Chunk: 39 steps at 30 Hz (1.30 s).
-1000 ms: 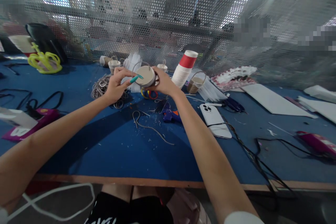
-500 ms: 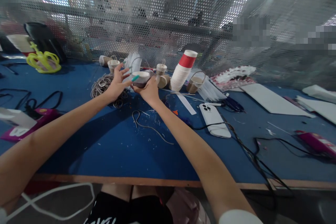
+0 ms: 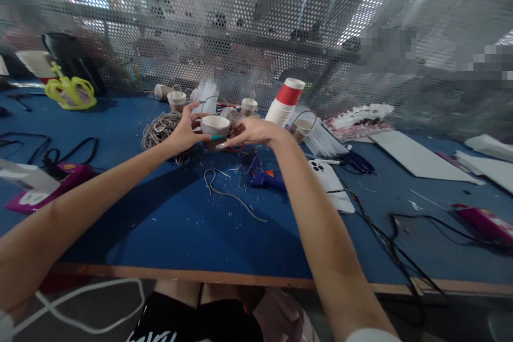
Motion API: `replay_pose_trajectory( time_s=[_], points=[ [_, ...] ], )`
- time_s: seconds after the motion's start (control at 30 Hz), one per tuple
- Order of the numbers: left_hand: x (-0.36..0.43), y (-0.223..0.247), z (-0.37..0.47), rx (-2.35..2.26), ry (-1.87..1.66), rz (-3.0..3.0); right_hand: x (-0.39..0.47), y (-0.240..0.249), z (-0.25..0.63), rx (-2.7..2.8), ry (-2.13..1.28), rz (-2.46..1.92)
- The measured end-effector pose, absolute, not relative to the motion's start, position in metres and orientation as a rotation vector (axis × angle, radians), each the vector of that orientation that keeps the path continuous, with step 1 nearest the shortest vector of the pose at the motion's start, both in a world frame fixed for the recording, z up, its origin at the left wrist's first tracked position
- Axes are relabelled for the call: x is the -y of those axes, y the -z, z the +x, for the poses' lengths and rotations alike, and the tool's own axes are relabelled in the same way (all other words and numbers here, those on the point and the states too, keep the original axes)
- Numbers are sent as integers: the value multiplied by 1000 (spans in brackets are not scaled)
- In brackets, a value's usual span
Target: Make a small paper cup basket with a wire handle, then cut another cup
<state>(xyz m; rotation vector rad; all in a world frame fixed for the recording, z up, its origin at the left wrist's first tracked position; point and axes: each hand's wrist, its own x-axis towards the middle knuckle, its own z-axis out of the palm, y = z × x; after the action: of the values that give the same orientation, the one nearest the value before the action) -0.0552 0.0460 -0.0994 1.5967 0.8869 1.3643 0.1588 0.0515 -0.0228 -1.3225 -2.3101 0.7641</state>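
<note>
A white paper cup (image 3: 215, 125) with a darker lower part is held upright over the back of the blue table, its open mouth facing up. My left hand (image 3: 186, 131) grips it from the left, thumb with a green nail across the front. From the right, my right hand (image 3: 254, 132) has its fingers bent against the cup's lower side; some fingertips are hidden. Just behind the cup lies grey cord (image 3: 231, 114). A tangled heap of grey cord (image 3: 160, 129) rests beside my left hand. Below the hands, a loose piece of cord (image 3: 230, 195) curls on the table.
A blue glue gun (image 3: 267, 179) and white phone (image 3: 332, 184) lie by my right forearm. Stacked paper cups (image 3: 285, 101) lean behind my right hand. Cord-wrapped cups with handles (image 3: 301, 129) stand near the mesh screen (image 3: 256, 26). Black cables (image 3: 374, 232) cross the right side.
My right hand has moved from under the cup to its right side, its wrist swinging rightward. The cup sits slightly lower, and the blue glue gun shows clearly beside my right forearm.
</note>
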Motion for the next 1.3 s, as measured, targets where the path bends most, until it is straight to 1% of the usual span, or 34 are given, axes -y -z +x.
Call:
replay_pose_trajectory(
  time_s=[0.07, 0.13, 0.23, 0.33, 0.47, 0.6, 0.73, 0.87, 1.0, 1.17, 1.23, 1.3],
  points=[
    [-41, 97, -54, -864, -1233, 1614, -53, 7, 180, 2216, -994, -1349],
    [-38, 95, -53, -855, -1107, 1634, -53, -1, 192, 2161, -1057, -1291],
    [-37, 96, -54, -834, -992, 1676, -55, 1, 192, 2183, -1151, -1126],
    [-40, 99, -60, -807, -950, 1747, -61, 13, 184, 2152, -1257, -1025],
    [-44, 101, -66, -804, -900, 1850, -68, 26, 177, 2080, -1308, -974],
    [-42, 94, -69, -791, -792, 1958, -66, 28, 173, 2115, -1309, -955],
    [-36, 74, -75, -839, -577, 2111, -62, 25, 172, 2170, -1304, -981],
    [-24, 44, -85, -1036, -461, 2361, -63, 25, 172, 2189, -1332, -955],
    [-7, 16, -81, -1222, -533, 2782, -63, 25, 171, 2176, -1370, -962],
    [-4, 5, -47, -1158, -593, 3130, -62, 27, 166, 2145, -1375, -970],
    [-10, 7, -36, -1105, -629, 3117, -62, 29, 165, 2122, -1393, -983],
    [-15, 9, -30, -1062, -892, 2847, -62, 31, 164, 2081, -1408, -984]
  ],
)
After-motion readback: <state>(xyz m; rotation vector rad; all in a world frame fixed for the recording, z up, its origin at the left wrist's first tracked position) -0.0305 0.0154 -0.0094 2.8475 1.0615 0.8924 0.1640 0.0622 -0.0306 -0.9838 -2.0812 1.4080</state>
